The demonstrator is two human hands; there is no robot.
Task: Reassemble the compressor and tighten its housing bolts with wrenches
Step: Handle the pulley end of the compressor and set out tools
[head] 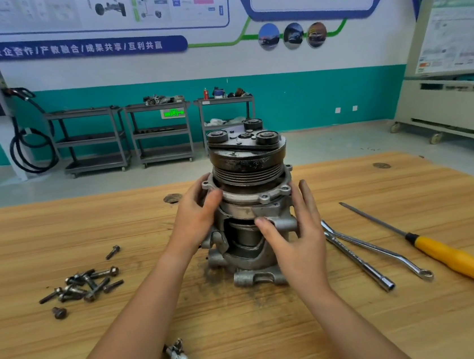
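The compressor stands upright in the middle of the wooden table, black pulley on top, grey cut-away housing below. My left hand grips the left side of its flange, thumb on the rim. On the housing's right side lies my right hand, fingers nearly straight and pointing up, thumb pressed against the front of the body. A heap of several housing bolts lies at the left. Two wrenches lie to the right of the compressor.
A screwdriver with a yellow handle lies beyond the wrenches at the right. One bolt and another short bolt lie apart from the heap. A small white connector part sits near the front edge. Grey carts stand by the far wall.
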